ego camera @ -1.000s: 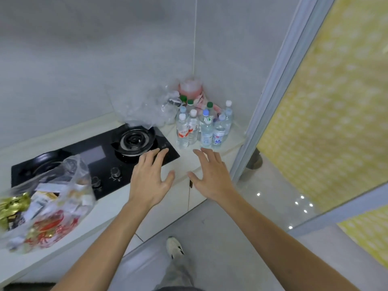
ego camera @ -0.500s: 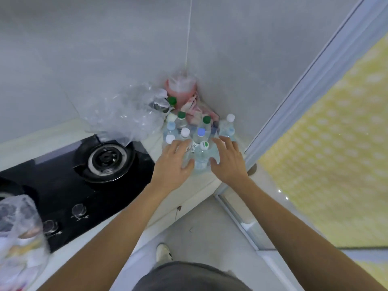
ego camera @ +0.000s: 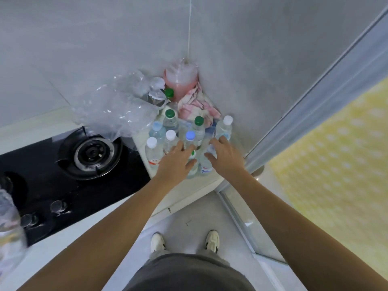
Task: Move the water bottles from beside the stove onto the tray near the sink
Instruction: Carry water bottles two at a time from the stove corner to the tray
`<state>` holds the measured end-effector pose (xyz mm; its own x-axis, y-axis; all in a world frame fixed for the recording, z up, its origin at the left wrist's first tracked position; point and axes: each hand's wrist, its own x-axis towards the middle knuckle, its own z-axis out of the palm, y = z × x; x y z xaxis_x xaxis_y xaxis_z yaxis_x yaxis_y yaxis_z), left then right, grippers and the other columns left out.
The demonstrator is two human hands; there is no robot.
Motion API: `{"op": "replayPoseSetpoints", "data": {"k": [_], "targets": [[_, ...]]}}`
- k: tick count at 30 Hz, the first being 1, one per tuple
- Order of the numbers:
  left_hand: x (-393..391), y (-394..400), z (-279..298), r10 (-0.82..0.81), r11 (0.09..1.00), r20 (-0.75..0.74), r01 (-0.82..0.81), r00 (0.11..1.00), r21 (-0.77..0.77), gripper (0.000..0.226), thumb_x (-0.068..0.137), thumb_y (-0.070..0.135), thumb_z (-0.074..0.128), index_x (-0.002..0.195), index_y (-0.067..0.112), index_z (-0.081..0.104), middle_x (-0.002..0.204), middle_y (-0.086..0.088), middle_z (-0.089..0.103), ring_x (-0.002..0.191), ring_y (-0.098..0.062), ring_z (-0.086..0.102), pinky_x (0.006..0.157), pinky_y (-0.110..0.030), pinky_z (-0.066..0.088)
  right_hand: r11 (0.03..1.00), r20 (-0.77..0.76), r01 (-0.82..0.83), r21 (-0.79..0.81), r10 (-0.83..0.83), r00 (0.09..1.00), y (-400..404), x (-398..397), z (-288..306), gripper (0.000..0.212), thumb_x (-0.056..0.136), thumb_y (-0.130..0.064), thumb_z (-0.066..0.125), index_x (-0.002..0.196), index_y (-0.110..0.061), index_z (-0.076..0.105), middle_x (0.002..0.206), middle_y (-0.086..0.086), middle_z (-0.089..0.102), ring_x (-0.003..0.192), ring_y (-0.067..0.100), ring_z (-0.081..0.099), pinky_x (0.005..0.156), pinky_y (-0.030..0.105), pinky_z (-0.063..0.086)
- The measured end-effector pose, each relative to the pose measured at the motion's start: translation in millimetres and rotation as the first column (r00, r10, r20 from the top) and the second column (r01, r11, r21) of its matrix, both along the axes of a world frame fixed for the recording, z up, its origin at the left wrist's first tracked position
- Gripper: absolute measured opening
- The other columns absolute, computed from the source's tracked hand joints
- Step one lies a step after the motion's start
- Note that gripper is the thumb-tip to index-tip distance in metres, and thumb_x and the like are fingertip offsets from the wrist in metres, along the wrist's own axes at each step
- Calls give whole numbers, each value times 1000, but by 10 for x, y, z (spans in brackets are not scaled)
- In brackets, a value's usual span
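Head view, fingers (ego camera: 180, 147) among water bottles (ego camera: 190, 141)

Your bottles (ego camera: 171, 141) stand clustered on the counter (ego camera: 184, 185), right of the stove (ego camera: 69, 177), in the wall corner. Behind them: a cloth (ego camera: 196, 106) and a jug (ego camera: 181, 80) at the very corner. A plastic bag (ego camera: 117, 110) lies left of the cluster, behind the burner (ego camera: 90, 153). Your left hand (ego camera: 175, 161) and right hand (ego camera: 225, 157) are over the front bottles, side by side. Knobs (ego camera: 57, 206) sit at the stove's front edge.
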<state>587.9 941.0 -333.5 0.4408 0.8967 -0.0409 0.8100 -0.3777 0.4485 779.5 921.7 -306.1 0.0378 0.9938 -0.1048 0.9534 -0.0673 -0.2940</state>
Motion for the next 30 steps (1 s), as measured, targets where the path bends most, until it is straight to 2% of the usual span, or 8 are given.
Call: {"op": "replayPoseSetpoints", "data": {"k": [2,5,8,12,15,20,25,30], "targets": [[22,11,-7,8,1000,21,-8,1000,-16,34,102,35,63,130,16,57,110,-8,59,96,-34,64,69,-36,43,999,1,-51,-6,51,999,60,62,-18,39,101,-41,66,126,-12,58,124,12,57,102,35,66,82,44,53],[1,-9,25,47,997,37,-45,998,-62,29,102,34,65,124,17,56,99,-2,56,91,-34,64,68,-38,43,990,18,-142,-8,142,990,90,139,-27,46,101,-43,65,132,-10,57,128,11,57,106,36,66,83,43,51],[-136,-80,67,126,990,31,-124,992,-63,28,102,37,64,120,19,54,97,-2,59,86,-32,61,66,-38,41,971,-6,-238,7,238,971,95,150,-24,37,101,-42,66,117,-8,60,122,8,57,104,35,65,78,40,47],[-412,-261,159,236,970,30,-233,971,-75,32,99,43,67,120,21,57,96,-1,65,80,-29,59,70,-41,50,936,-35,-350,29,351,936,100,-20,-5,34,96,-39,73,112,-10,63,118,3,57,103,32,66,72,36,43],[-623,-464,179,339,938,57,-332,939,-101,32,97,44,70,119,23,59,89,5,62,78,-25,60,70,-41,53,893,-63,-449,39,451,890,86,-246,-1,36,94,-39,74,114,-10,65,118,1,57,102,31,66,72,33,36],[-924,-784,117,465,883,68,-456,883,-108,23,96,40,73,105,26,57,78,11,53,70,-18,54,63,-36,46,818,-115,-572,64,575,810,48,-644,-35,35,92,-35,76,116,-11,66,117,1,57,101,31,66,71,35,44],[-1165,-1003,26,517,856,114,-511,849,-77,20,96,36,72,110,27,60,87,8,57,70,-20,56,65,-41,54,777,-164,-614,138,629,760,-21,-896,-148,30,90,-31,78,110,-13,65,118,-2,56,104,25,62,74,41,56],[-1171,-1097,-207,511,855,247,-517,823,-47,33,91,40,78,117,29,61,102,9,46,83,-14,54,66,-38,56,849,-360,-513,128,522,773,-63,-844,-384,38,83,-33,82,113,-18,63,117,-5,55,111,21,58,87,44,55]]}}
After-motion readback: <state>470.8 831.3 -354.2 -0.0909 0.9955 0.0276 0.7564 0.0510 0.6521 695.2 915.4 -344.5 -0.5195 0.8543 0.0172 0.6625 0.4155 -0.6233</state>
